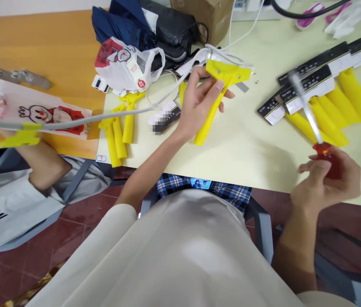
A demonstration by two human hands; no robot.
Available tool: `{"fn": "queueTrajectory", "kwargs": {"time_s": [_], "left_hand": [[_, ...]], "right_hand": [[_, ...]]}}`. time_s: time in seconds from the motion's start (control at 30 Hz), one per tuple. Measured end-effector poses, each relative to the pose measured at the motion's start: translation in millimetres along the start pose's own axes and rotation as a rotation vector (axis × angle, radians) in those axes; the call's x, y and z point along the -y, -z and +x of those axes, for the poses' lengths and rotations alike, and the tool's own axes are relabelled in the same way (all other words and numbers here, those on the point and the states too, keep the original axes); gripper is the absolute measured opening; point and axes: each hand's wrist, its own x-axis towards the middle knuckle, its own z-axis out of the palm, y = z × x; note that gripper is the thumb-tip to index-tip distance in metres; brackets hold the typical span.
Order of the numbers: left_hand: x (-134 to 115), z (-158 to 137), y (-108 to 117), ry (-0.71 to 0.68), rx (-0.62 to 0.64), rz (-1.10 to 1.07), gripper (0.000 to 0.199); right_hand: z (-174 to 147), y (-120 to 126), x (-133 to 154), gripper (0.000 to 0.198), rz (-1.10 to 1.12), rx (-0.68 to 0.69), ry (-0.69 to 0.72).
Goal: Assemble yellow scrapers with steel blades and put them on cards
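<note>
My left hand [201, 100] is closed round the handle of a yellow scraper [228, 71], held tilted above the pale table with its wide head up. Small screws show in the head. On the right, my right hand [327, 181] grips the red handle of a screwdriver [310, 113], whose metal shaft points up and away. Behind the shaft lie several finished-looking yellow scrapers [356, 100] with black-and-white packaging sleeves [311, 91] on their heads. Left of my left hand are several bare yellow scrapers [129, 125]. A small grey blade [242, 87] and loose screws [256, 81] rest near the held scraper.
A plastic bag [119, 64], dark cloth [123, 23], a black pouch [176, 32] and a cardboard box [204, 17] stand at the back. A white cable [103, 118] crosses the left side. Another person's arm [44, 164] is at the left, by an orange table [65, 55].
</note>
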Motion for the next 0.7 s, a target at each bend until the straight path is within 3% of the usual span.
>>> {"fn": "queueTrajectory", "kwargs": {"time_s": [0.07, 0.17, 0.23, 0.33, 0.5, 0.57, 0.7], "left_hand": [[13.9, 2.2, -6.3, 0.120, -0.002, -0.059, 0.035], [32.8, -3.7, -13.7, 0.244, -0.005, -0.142, 0.051], [42.8, -6.4, -16.4, 0.304, 0.008, -0.185, 0.066], [52.7, -2.5, -15.4, 0.276, 0.057, -0.219, 0.074], [63.2, 12.1, -4.1, 0.282, 0.166, -0.058, 0.083], [66.0, 14.8, -0.4, 0.296, 0.161, -0.019, 0.087], [66.5, 14.9, 3.5, 0.266, 0.113, -0.162, 0.078]], "right_hand": [[0.2, -11.9, 0.5, 0.052, 0.299, 0.032, -0.157], [0.5, -24.5, 3.0, 0.053, 0.445, 0.088, -0.271], [1.0, -26.2, 3.3, 0.056, 0.445, 0.074, -0.270], [3.0, -23.1, 0.3, 0.053, 0.452, 0.109, -0.268], [9.4, -23.8, -5.2, 0.026, 0.507, 0.226, -0.162], [11.5, -28.0, -5.0, 0.031, 0.493, 0.258, -0.147], [10.7, -36.2, -3.7, 0.042, 0.431, 0.265, -0.145]]}}
